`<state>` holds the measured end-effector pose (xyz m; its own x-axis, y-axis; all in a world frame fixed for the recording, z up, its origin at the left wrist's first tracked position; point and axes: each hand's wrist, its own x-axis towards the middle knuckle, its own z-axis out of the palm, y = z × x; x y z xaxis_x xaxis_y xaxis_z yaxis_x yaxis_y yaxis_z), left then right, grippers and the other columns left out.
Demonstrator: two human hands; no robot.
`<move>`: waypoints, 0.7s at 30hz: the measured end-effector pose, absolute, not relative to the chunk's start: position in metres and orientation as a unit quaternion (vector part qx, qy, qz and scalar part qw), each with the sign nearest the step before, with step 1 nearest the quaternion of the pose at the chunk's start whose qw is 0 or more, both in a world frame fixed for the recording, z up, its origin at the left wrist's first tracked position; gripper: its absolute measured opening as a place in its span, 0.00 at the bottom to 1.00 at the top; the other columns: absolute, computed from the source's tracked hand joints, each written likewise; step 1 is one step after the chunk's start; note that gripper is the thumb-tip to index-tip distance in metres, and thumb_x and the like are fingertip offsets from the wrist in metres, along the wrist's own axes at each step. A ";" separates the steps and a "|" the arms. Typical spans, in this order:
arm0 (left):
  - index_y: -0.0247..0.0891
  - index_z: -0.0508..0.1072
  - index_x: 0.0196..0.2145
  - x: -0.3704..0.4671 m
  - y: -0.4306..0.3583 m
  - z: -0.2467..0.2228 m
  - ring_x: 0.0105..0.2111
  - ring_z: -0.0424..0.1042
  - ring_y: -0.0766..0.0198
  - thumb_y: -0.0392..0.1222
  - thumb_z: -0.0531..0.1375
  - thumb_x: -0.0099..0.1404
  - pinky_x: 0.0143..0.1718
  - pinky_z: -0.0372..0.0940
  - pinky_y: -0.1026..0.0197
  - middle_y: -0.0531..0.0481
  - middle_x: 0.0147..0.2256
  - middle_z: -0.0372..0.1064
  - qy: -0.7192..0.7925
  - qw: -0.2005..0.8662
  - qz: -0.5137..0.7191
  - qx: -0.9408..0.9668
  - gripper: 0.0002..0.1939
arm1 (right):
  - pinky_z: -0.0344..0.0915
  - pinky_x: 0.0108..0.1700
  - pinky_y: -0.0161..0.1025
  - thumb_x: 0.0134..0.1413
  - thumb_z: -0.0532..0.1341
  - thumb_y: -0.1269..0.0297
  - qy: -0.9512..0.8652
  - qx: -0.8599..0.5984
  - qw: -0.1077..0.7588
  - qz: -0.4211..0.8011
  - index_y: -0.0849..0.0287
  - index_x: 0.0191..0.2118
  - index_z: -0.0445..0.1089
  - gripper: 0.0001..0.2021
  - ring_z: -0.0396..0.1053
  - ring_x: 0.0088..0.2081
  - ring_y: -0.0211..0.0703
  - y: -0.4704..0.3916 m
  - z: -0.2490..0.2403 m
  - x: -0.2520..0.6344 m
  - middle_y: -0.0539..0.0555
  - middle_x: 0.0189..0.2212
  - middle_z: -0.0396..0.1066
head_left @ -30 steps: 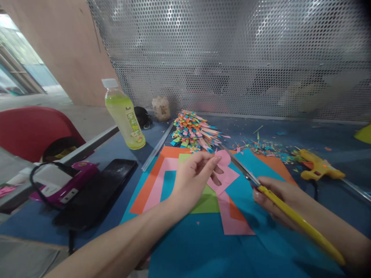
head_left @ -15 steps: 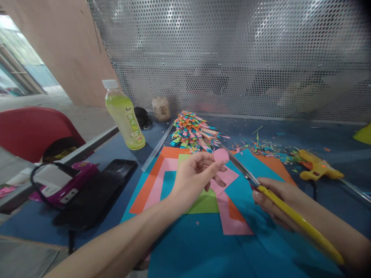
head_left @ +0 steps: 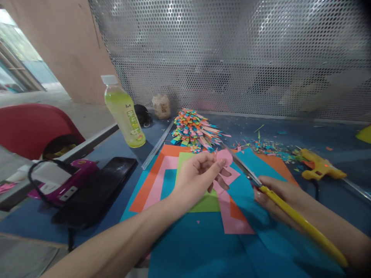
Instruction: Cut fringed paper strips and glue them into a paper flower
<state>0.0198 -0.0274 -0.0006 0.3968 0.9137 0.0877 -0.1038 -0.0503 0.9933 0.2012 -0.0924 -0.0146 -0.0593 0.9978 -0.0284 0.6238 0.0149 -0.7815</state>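
Between the thumb and fingers of my left hand (head_left: pixel 197 175) is a small round pink paper piece (head_left: pixel 224 157). My right hand (head_left: pixel 282 197) is closed round yellow-handled scissors (head_left: pixel 298 218), whose metal blades point up and left, just right of the pink piece. Under both hands lie overlapping sheets: blue paper (head_left: pixel 199 247), orange paper (head_left: pixel 142 193), green paper (head_left: pixel 208 203) and pink paper (head_left: pixel 236 224). Behind my left hand stands a cone-shaped pile of folded multicoloured paper strips (head_left: pixel 194 129).
On the left are a green drink bottle (head_left: pixel 124 112), a black phone (head_left: pixel 98 193) and a purple power strip (head_left: pixel 72 185). A clear ruler (head_left: pixel 158 144) lies beside the sheets. Paper scraps (head_left: pixel 269 146) and a yellow glue gun (head_left: pixel 319 166) are at the right. A perforated metal panel (head_left: pixel 232 50) stands behind.
My left hand and the pink piece have shifted slightly right. The scissors remain beside the piece, and the whole view has moved a little.
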 end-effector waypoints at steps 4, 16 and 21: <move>0.35 0.65 0.25 0.019 -0.027 -0.001 0.17 0.71 0.70 0.45 0.58 0.59 0.11 0.54 0.73 0.49 0.25 0.75 0.344 0.594 0.432 0.585 0.11 | 0.41 0.17 0.32 0.44 0.51 0.33 -0.643 -0.631 0.290 0.323 0.56 0.23 0.52 0.27 0.44 0.16 0.30 -0.092 -0.014 0.201 0.42 0.16 0.44; 0.35 0.66 0.25 0.016 -0.024 -0.001 0.17 0.72 0.70 0.45 0.58 0.60 0.11 0.55 0.73 0.50 0.24 0.74 0.336 0.572 0.472 0.581 0.11 | 0.42 0.15 0.32 0.45 0.52 0.36 -0.625 -0.636 0.293 0.345 0.55 0.23 0.52 0.25 0.44 0.14 0.29 -0.093 -0.013 0.200 0.41 0.15 0.44; 0.35 0.65 0.26 0.017 -0.024 -0.001 0.17 0.72 0.69 0.45 0.58 0.60 0.11 0.55 0.73 0.50 0.24 0.74 0.330 0.577 0.467 0.583 0.11 | 0.44 0.15 0.31 0.44 0.52 0.35 -0.631 -0.638 0.278 0.343 0.55 0.24 0.53 0.25 0.45 0.14 0.30 -0.092 -0.010 0.199 0.41 0.15 0.44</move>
